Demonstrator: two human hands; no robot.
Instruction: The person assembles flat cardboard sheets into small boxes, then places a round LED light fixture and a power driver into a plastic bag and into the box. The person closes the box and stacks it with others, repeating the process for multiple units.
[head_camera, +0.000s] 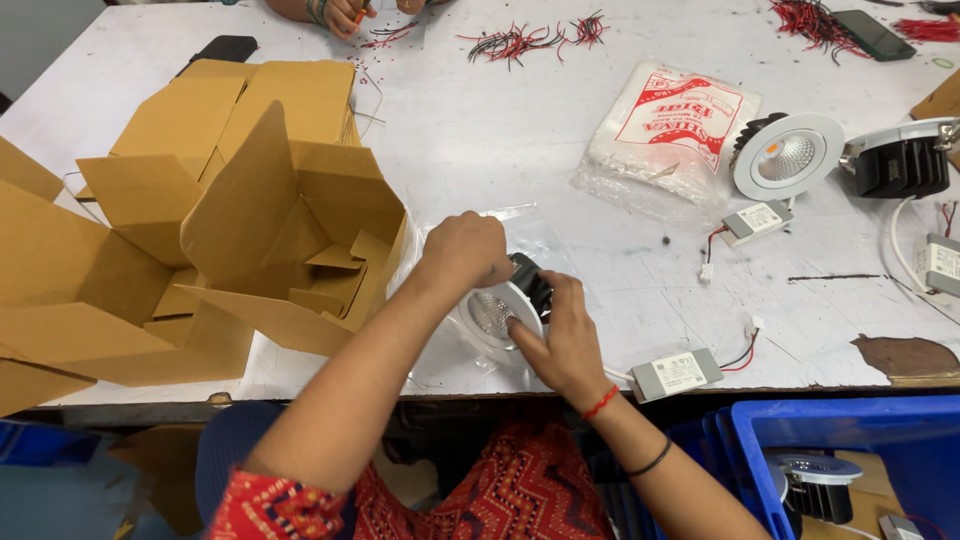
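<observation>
Both hands hold a round recessed downlight (508, 300) over the near edge of the white bench (480, 130), above a clear plastic bag (520, 235) lying flat there. The left hand (463, 252) is closed over the lamp's black finned back from above, and the right hand (560, 335) grips its white rim from the near side, fingers curled against the reflector. A grey driver box (677, 373) lies just right of the right wrist, its red and black leads trailing away. To the left stand open brown cardboard cartons (250, 210). Farther right a second downlight (787, 155) rests face up beside a packet of folded bags with red print (672, 125), and a third lamp (900, 160) lies on its side. Another person's hand (345, 14) works at the far edge among cut red and black wires (520, 40). A blue crate (850, 440) sits below the bench on the right.
</observation>
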